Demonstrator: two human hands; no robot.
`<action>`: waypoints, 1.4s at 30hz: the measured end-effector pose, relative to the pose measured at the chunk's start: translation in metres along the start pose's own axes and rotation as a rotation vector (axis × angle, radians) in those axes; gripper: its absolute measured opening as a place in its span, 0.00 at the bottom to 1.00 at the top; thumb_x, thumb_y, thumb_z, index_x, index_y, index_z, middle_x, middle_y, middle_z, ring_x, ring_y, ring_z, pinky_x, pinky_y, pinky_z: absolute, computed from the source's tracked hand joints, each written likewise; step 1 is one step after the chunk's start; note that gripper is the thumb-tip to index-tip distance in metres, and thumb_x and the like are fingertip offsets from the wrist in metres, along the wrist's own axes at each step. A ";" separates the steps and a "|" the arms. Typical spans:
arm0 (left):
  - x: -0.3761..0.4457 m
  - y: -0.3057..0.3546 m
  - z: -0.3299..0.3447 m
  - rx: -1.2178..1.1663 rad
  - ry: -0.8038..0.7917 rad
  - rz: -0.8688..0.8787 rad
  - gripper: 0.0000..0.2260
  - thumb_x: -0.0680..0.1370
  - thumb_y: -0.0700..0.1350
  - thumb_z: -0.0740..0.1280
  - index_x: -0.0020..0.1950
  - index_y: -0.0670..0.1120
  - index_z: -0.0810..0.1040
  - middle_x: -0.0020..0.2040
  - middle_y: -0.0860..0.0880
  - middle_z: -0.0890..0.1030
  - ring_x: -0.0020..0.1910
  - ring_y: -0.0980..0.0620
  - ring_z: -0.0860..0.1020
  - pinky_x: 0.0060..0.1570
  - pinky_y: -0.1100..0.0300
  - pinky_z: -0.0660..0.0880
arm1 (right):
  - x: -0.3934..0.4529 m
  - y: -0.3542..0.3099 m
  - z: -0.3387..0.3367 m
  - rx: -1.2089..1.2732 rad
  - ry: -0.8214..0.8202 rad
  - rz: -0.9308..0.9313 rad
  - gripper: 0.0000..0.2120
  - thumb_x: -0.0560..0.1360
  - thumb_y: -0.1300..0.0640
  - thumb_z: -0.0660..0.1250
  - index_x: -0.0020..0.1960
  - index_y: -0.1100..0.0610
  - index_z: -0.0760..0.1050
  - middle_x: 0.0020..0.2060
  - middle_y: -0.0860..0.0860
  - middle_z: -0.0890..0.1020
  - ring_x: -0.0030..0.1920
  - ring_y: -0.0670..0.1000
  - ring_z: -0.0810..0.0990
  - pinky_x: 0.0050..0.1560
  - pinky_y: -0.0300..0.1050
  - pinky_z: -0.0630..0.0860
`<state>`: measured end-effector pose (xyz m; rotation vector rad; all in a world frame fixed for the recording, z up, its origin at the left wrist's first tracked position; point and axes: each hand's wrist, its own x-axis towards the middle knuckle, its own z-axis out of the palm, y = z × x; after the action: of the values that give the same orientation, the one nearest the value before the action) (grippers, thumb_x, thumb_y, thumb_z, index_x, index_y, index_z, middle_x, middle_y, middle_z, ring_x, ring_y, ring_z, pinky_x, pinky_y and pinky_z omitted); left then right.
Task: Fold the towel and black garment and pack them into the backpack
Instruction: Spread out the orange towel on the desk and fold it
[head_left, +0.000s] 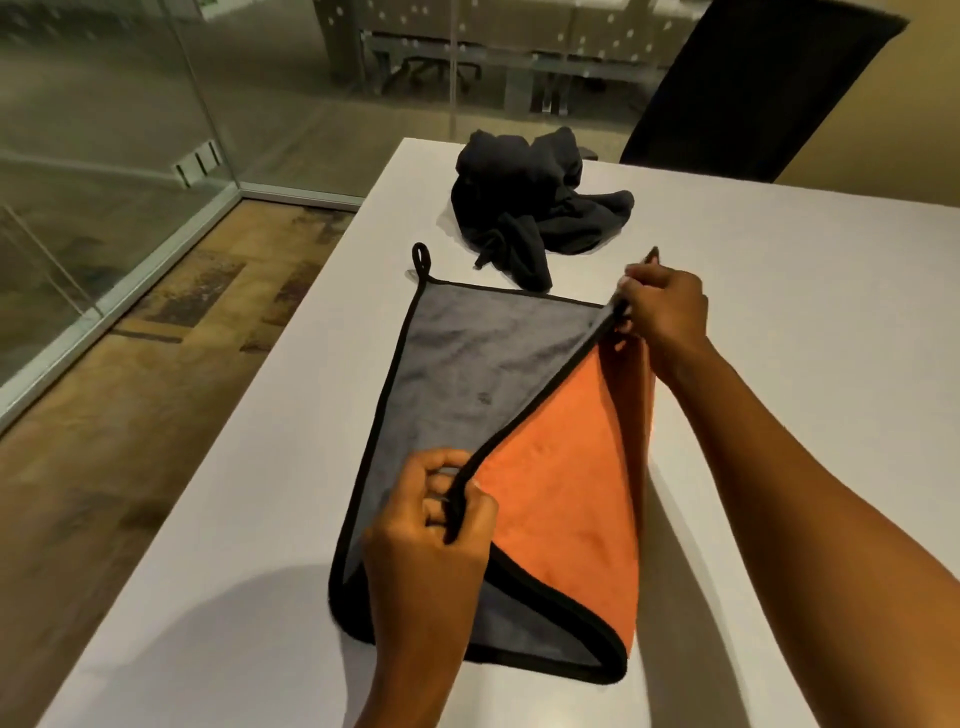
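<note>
Both hands, left hand (436, 514) and right hand (662, 306), pinch the towel (467, 364) edge mid-fold; black garment (530, 208) lies crumpled, upper centre; no backpack visible.

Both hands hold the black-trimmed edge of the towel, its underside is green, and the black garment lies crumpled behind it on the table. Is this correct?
Almost. The underside of the towel is orange, not green, as the head view shows. The rest holds: left hand and right hand grip its edge, black garment crumpled behind.

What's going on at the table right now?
A person is folding a grey and orange towel on the white table. The left hand and right hand each pinch its black-trimmed edge, lifting one side over so the orange face shows. The black garment lies crumpled beyond it, not yet folded. No backpack is in view.
</note>
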<state>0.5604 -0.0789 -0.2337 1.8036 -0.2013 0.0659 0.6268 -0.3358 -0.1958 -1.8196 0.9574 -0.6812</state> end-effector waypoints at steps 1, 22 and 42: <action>0.002 0.000 -0.007 0.005 0.002 -0.017 0.11 0.72 0.40 0.69 0.43 0.57 0.76 0.31 0.52 0.79 0.26 0.53 0.75 0.28 0.50 0.78 | -0.004 -0.008 0.012 -0.007 -0.057 -0.029 0.13 0.73 0.61 0.65 0.56 0.59 0.80 0.47 0.56 0.81 0.40 0.53 0.81 0.48 0.51 0.81; -0.003 -0.047 -0.083 0.331 -0.056 -0.112 0.08 0.75 0.43 0.68 0.49 0.51 0.85 0.35 0.57 0.79 0.30 0.59 0.74 0.36 0.74 0.67 | -0.050 -0.035 0.185 -0.387 -0.537 -0.383 0.24 0.74 0.62 0.68 0.68 0.63 0.69 0.58 0.57 0.78 0.57 0.55 0.77 0.49 0.33 0.71; 0.023 -0.056 -0.030 0.714 -0.285 0.253 0.30 0.73 0.60 0.59 0.69 0.43 0.69 0.73 0.41 0.65 0.72 0.43 0.65 0.68 0.46 0.67 | -0.132 0.034 0.102 -0.704 -0.778 -0.853 0.30 0.79 0.45 0.41 0.78 0.56 0.51 0.77 0.52 0.53 0.77 0.50 0.49 0.76 0.51 0.46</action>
<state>0.5947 -0.0397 -0.2768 2.4871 -0.6758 0.0638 0.6241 -0.1850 -0.2746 -2.8239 -0.1909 -0.0206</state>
